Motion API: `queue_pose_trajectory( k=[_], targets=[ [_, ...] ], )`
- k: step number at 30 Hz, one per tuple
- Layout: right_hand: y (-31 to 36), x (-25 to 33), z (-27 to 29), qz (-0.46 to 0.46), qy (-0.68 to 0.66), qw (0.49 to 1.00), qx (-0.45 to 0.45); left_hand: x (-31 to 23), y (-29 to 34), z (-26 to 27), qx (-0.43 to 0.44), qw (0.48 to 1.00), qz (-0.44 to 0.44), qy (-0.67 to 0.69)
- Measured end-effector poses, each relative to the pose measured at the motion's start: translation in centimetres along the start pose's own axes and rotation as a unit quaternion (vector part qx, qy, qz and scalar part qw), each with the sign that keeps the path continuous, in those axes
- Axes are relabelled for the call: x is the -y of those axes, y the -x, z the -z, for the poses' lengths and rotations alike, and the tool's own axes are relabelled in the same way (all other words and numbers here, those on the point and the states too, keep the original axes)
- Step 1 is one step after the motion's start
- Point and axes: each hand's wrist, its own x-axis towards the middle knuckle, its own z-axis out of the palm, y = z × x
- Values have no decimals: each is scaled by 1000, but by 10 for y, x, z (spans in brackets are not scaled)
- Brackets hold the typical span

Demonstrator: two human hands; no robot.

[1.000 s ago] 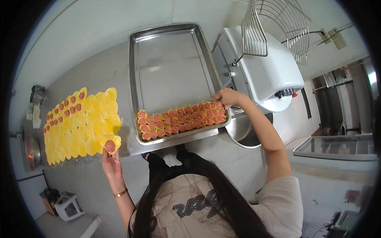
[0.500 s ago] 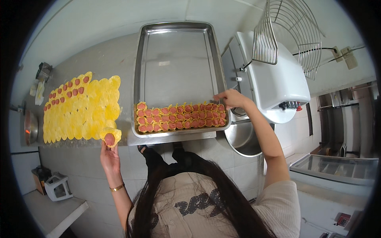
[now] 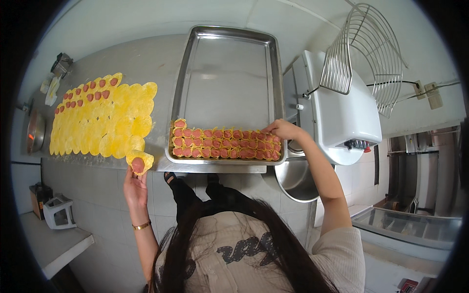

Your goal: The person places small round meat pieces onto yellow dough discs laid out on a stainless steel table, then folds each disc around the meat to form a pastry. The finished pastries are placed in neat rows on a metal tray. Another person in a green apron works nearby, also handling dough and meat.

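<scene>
My left hand is closed on the lower edge of a yellow dumpling wrapper with a lump of pink meat filling on it, just off the counter's front edge. At the right end of the filled rows, my right hand has its fingers bent down onto a dumpling; the fingertips are partly hidden. Tight rows of open-topped dumplings fill the near part of a deep metal tray. Left of it lie overlapping yellow wrappers, several at the far side topped with meat.
A white machine with a wire guard stands right of the tray, above a steel bowl. A round metal bowl sits at the counter's far left. A low shelf is at lower left.
My right hand has come down from just beyond the dumpling rows onto their right end. My left hand still holds the filled wrapper. The whole view has shifted slightly.
</scene>
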Motion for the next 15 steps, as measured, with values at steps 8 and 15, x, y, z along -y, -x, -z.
queue_pose_trajectory(
  k=[8, 15],
  targets=[
    [-26, -14, -9, 45, -149, 988, -19, -1, 0, 10, 18, 1000, 9, -12],
    [-26, 33, -4, 37, -85, 992, -81, -1, 13, -2, 42, 994, -6, -97]
  ],
)
